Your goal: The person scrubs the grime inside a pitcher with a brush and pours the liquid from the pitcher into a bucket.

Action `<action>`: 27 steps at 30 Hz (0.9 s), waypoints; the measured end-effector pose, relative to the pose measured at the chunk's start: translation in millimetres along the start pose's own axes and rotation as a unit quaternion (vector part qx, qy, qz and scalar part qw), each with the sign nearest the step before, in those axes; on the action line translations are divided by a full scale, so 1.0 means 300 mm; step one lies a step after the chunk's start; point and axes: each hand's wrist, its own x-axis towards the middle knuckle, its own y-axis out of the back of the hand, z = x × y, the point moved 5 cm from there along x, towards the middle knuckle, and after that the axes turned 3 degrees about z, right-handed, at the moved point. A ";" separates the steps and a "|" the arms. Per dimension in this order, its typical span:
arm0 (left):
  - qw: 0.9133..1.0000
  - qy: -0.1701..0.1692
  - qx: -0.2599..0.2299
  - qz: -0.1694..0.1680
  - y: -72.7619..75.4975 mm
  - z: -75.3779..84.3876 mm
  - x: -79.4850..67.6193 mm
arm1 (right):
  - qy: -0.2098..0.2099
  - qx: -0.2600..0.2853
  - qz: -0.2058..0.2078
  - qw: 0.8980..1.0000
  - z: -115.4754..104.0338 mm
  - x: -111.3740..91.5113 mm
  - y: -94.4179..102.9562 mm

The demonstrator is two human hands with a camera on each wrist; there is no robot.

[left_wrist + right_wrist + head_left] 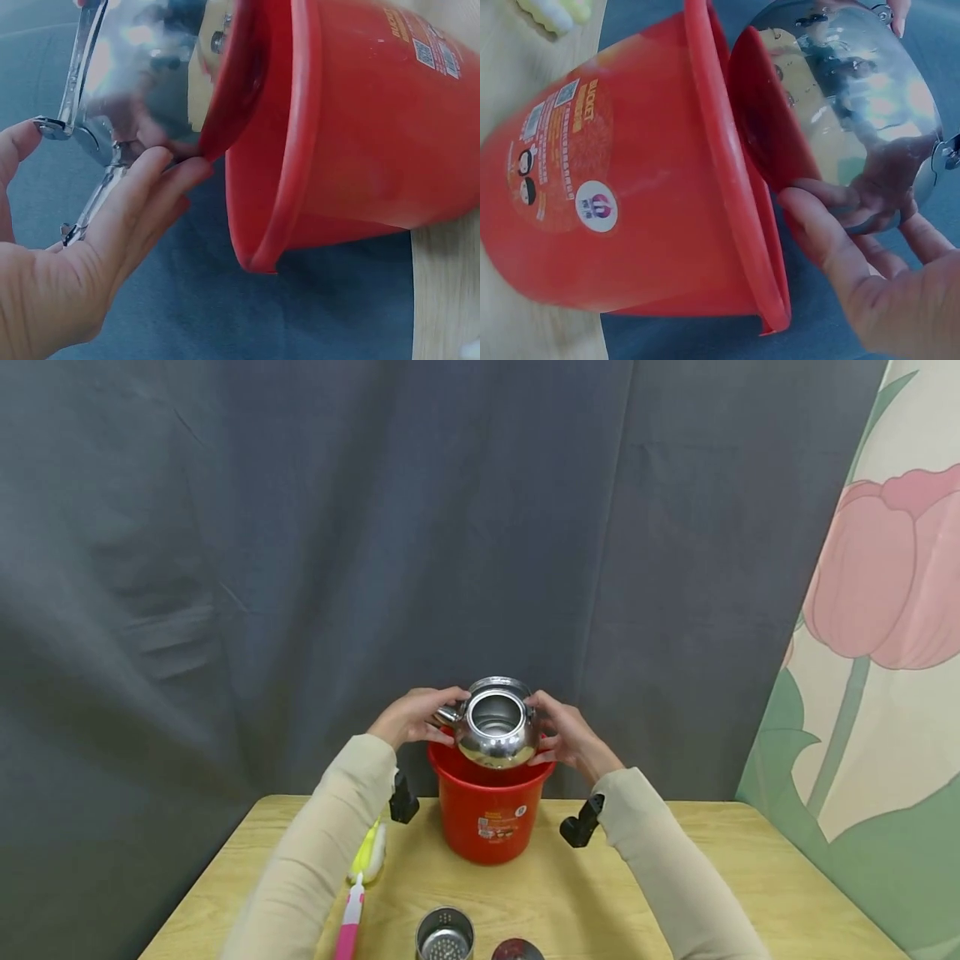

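A shiny steel teapot (495, 752) is held over the mouth of a red bucket (491, 814), its round opening facing me and no lid on it. My left hand (420, 714) grips the spout side, fingers along the spout and belly in the left wrist view, where the hand (82, 262) shows large. From the other side my right hand (566, 731) holds the belly, thumb and fingers spread around it. Water drops dot the teapot's wall (840, 97) in the right wrist view. The bucket's inside is mostly hidden.
A perforated metal strainer cup (445, 935) stands near the front of the wooden table (637, 893). Beside it lies a round, shiny reddish piece (517, 950), partly cut off. A pink-and-white handled brush (351, 914) with a yellow-and-white head lies left, under my forearm.
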 end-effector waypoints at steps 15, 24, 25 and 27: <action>0.998 -0.050 -0.030 0.035 0.022 0.020 0.017 | 0.074 0.010 -0.009 0.997 -0.009 0.025 -0.019; 0.996 -0.075 -0.025 0.040 0.024 0.024 0.017 | 0.116 0.043 -0.027 0.992 -0.014 0.026 -0.013; 0.996 -0.079 -0.023 0.041 0.024 0.025 0.016 | 0.121 0.048 -0.027 0.991 -0.015 0.027 -0.011; 0.995 -0.086 -0.022 0.042 0.024 0.026 0.015 | 0.130 0.054 -0.029 0.990 -0.016 0.028 -0.010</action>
